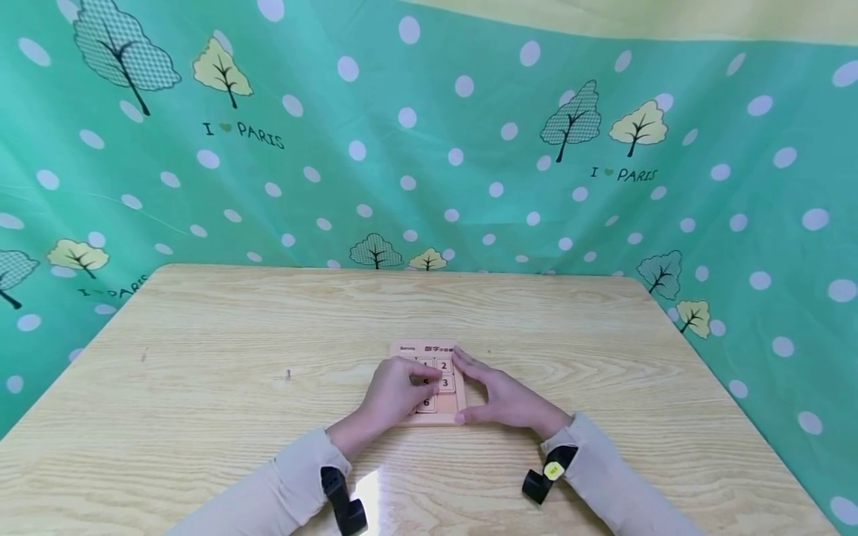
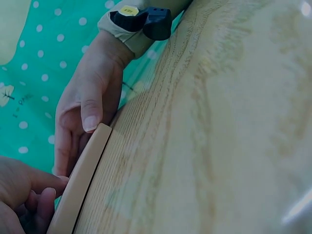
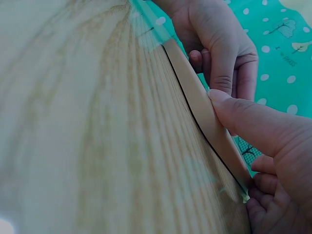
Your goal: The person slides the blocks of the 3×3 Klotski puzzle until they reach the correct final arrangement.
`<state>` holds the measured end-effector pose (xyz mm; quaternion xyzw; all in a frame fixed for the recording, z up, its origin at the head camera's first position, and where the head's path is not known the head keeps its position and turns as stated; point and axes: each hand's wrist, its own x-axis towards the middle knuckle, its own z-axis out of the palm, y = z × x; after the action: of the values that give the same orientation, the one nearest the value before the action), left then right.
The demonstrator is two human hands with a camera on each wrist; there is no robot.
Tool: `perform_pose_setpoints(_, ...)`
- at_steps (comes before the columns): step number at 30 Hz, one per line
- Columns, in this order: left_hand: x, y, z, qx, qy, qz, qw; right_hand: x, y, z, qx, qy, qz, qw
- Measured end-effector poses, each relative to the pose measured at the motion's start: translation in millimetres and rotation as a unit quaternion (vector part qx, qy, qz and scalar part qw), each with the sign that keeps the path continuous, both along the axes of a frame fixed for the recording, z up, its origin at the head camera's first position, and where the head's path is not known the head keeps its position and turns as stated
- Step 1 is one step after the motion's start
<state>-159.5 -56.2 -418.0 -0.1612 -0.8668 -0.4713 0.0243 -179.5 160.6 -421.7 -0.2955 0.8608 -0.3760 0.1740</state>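
Note:
A pale pink sliding number puzzle (image 1: 429,420) lies flat on the table in the head view. My left hand (image 1: 389,394) reaches over its left part, index finger and thumb extended with their tips at the tile marked 3 (image 1: 447,384). Above that tile is the 2 tile (image 1: 444,365); the 6 tile (image 1: 426,404) is lower left, beside a bare recess. Part of the left columns is hidden under the hand. My right hand (image 1: 506,398) holds the puzzle's right side, thumb at the lower corner and fingers at the upper one. Both wrist views show the puzzle's front side (image 2: 83,180) edge-on.
The wood-grain table (image 1: 234,357) spreads around the puzzle. A green dotted curtain (image 1: 402,149) with printed trees hangs behind and beside it. Black straps with small cameras (image 1: 345,502) sit on both wrists, over light sleeves (image 1: 268,484).

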Motion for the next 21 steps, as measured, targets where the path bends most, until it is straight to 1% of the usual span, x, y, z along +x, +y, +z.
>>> perform_pose_setpoints(8, 0.2, 0.1, 0.1, -0.004, 0.003, -0.001, 1.0, 0.1, 0.0, 0.2, 0.001, 0.0, -0.001, 1.0)
perform_pose_setpoints(13, 0.3, 0.6, -0.3, 0.0, 0.004, 0.006, 1.0, -0.7, 1.0, -0.7, -0.001, 0.007, 0.005, 1.0)
perform_pose_setpoints(16, 0.5, 1.2, -1.0, -0.002, 0.008, 0.012, 0.9999, -0.9, 1.4, -0.8, -0.003, 0.008, 0.007, 0.9999)
perform_pose_setpoints(21, 1.3, 2.8, -1.2, -0.018, 0.023, 0.018, 0.9994, -1.3, 1.7, -1.6, -0.007, 0.005, 0.009, 0.9999)
